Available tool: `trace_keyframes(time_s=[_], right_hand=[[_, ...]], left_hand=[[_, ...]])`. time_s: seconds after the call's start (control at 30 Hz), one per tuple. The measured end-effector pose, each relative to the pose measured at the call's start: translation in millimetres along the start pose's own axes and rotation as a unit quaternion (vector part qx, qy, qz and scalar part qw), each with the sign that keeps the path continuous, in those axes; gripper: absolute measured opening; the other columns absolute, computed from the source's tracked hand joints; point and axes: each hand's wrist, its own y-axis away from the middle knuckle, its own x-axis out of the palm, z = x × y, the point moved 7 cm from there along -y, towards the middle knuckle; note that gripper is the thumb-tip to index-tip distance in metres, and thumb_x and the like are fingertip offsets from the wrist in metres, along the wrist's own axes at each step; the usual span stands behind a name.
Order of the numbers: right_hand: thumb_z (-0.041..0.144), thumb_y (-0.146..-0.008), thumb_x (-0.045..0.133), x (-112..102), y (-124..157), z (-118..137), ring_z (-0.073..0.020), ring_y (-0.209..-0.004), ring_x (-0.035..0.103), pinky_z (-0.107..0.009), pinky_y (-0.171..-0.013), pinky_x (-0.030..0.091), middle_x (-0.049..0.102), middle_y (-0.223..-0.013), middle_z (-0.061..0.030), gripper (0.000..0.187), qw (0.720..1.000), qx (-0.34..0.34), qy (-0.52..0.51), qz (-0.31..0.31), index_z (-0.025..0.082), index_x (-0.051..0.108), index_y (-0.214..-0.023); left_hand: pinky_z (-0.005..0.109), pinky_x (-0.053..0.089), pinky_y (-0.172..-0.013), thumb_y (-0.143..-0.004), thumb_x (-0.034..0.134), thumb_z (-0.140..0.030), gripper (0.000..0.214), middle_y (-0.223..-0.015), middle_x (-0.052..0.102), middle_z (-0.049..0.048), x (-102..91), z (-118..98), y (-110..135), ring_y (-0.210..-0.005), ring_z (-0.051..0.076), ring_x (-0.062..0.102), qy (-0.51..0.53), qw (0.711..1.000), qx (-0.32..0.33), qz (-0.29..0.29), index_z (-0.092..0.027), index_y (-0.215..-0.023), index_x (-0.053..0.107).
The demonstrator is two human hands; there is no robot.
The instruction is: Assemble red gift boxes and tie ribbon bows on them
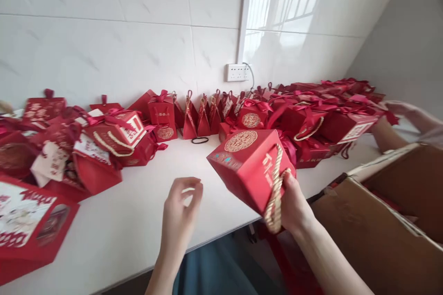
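My right hand point(294, 203) grips a red gift box point(245, 166) by its side with the gold rope handle point(276, 193). The box is tilted above the table, its round gold emblem facing up. Some of my right fingers are hidden behind the box. To the left of it, my left hand point(183, 200) hovers over the white table point(138, 221), apart from the box. Its thumb and fingers curl together into a ring, with nothing visible between them.
Red gift boxes point(129, 136) lie piled at the left, and more boxes point(349, 124) are heaped at the back right. Small triangular boxes point(204, 117) stand along the wall. A black ring point(200, 140) lies near them. An open cardboard carton point(374, 226) stands front right; another person's arm point(391, 136) reaches in behind it.
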Motion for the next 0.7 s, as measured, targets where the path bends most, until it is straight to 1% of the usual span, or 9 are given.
trace_keyframes(time_s=[0.07, 0.13, 0.27, 0.37, 0.47, 0.53, 0.57, 0.63, 0.7], right_hand=[[0.073, -0.083, 0.024, -7, 4, -1, -0.0285, -0.112, 0.061, -0.053, -0.095, 0.047, 0.061, -0.124, -0.0121, 0.070, 0.994, 0.066, -0.089, -0.004, 0.024, 0.051, -0.125], [0.072, -0.085, 0.016, -14, 10, 5, -0.0246, -0.116, 0.058, -0.051, -0.103, 0.039, 0.057, -0.131, -0.0099, 0.072, 0.986, 0.100, -0.136, -0.009, 0.024, 0.054, -0.122], [0.079, -0.079, 0.024, -28, 24, 20, -0.0233, -0.113, 0.060, -0.046, -0.113, 0.023, 0.057, -0.131, -0.0089, 0.077, 0.982, 0.114, -0.150, -0.022, 0.021, 0.058, -0.116], [0.077, -0.077, 0.037, -38, 34, 30, -0.0211, -0.109, 0.062, -0.043, -0.110, 0.031, 0.062, -0.123, -0.0075, 0.070, 0.977, 0.109, -0.179, -0.045, 0.021, 0.059, -0.111], [0.065, -0.083, 0.043, -47, 46, 35, -0.0140, -0.107, 0.061, -0.027, -0.099, 0.047, 0.065, -0.117, -0.0052, 0.055, 0.954, 0.127, -0.258, -0.088, 0.021, 0.057, -0.114], [0.059, -0.085, 0.046, -51, 52, 35, -0.0119, -0.105, 0.061, -0.020, -0.091, 0.050, 0.065, -0.116, -0.0049, 0.050, 0.934, 0.142, -0.309, -0.111, 0.021, 0.056, -0.117], [0.057, -0.085, 0.049, -52, 54, 35, -0.0121, -0.104, 0.062, -0.019, -0.089, 0.051, 0.065, -0.116, -0.0048, 0.049, 0.927, 0.143, -0.325, -0.120, 0.021, 0.056, -0.117], [0.055, -0.083, 0.055, -55, 57, 34, -0.0138, -0.105, 0.061, -0.023, -0.090, 0.051, 0.065, -0.117, -0.0038, 0.047, 0.924, 0.127, -0.335, -0.136, 0.022, 0.057, -0.117], [0.055, -0.083, 0.055, -59, 57, 31, -0.0146, -0.108, 0.060, -0.027, -0.093, 0.051, 0.064, -0.118, -0.0021, 0.046, 0.931, 0.109, -0.314, -0.150, 0.024, 0.057, -0.116]], left_hand=[[0.023, 0.049, -0.051, -0.081, 0.056, -0.041, 0.022, -0.095, 0.062, 0.0075, 30.2, -4, 6, -0.091, 0.023, 0.063, -0.047, 0.993, 0.061, 0.089, -0.020, -0.088, 0.061], [0.026, 0.053, -0.059, -0.084, 0.053, -0.034, 0.017, -0.098, 0.061, 0.0073, 59.0, -13, 16, -0.096, 0.023, 0.061, -0.082, 0.974, 0.142, 0.156, -0.023, -0.092, 0.062], [0.035, 0.055, -0.078, -0.086, 0.049, -0.025, 0.015, -0.102, 0.059, 0.0061, 103.6, -23, 31, -0.100, 0.022, 0.060, -0.109, 0.936, 0.248, 0.222, -0.025, -0.094, 0.061], [0.039, 0.055, -0.083, -0.086, 0.047, -0.024, 0.017, -0.107, 0.058, 0.0053, 129.9, -20, 36, -0.106, 0.022, 0.058, -0.140, 0.914, 0.283, 0.253, -0.025, -0.096, 0.060], [0.042, 0.054, -0.085, -0.086, 0.047, -0.025, 0.016, -0.108, 0.058, 0.0047, 147.4, -14, 38, -0.107, 0.023, 0.057, -0.165, 0.898, 0.312, 0.263, -0.025, -0.092, 0.061], [0.039, 0.055, -0.083, -0.086, 0.047, -0.026, 0.015, -0.106, 0.059, 0.0043, 150.4, -17, 39, -0.104, 0.022, 0.059, -0.150, 0.900, 0.328, 0.246, -0.025, -0.094, 0.060], [0.036, 0.055, -0.083, -0.086, 0.048, -0.024, 0.016, -0.107, 0.059, 0.0045, 146.7, -23, 39, -0.103, 0.021, 0.060, -0.122, 0.908, 0.339, 0.216, -0.025, -0.098, 0.059], [0.036, 0.052, -0.089, -0.087, 0.046, -0.019, 0.029, -0.115, 0.057, 0.0082, 130.1, -43, 47, -0.113, 0.022, 0.056, -0.042, 0.916, 0.384, 0.111, -0.023, -0.115, 0.052], [0.045, 0.041, -0.103, -0.086, 0.046, -0.020, 0.047, -0.129, 0.049, 0.0159, 113.4, -69, 70, -0.131, 0.029, 0.040, 0.017, 0.891, 0.454, 0.016, -0.015, -0.132, 0.040]])
